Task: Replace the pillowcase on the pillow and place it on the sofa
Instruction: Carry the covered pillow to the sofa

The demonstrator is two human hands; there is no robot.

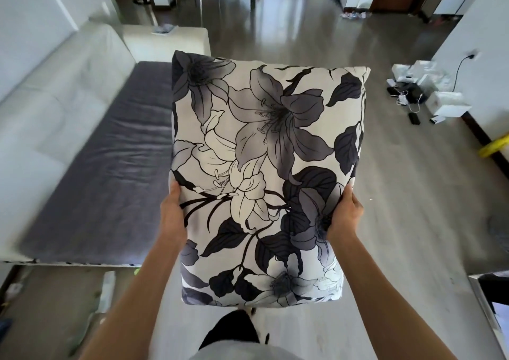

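Holding the pillow (pixel 264 172) up in front of me, I have my left hand (pixel 173 208) clamped on its left edge and my right hand (pixel 345 213) clamped on its right edge, thumbs on the near face and the other fingers hidden behind. The pillow is off the ground, in its grey-and-cream flower-print pillowcase, and it fills the middle of my view, so whatever lies straight beyond it on the floor is hidden from me.

Left of the pillow runs the pale sofa (pixel 55 106), with a dark grey throw (pixel 110 172) spread along its seat. The pillow's left edge overlaps the near edge of that seat in my view; whether they touch I cannot tell. On the sofa's far armrest, beyond the pillow's top left corner, lies a small flat thing (pixel 162 30), too blurred to name.

Right of the pillow the wooden floor (pixel 413 194) is open up to the wall, where white boxes (pixel 438 95) and cables sit in a heap, well apart from the pillow. A yellow thing (pixel 494 147) pokes in at the right edge of the picture. Below the pillow, between my forearms, I see a dark trouser leg (pixel 234 329) over the floor. Far past the pillow's top edge the floor stretches towards doorways.
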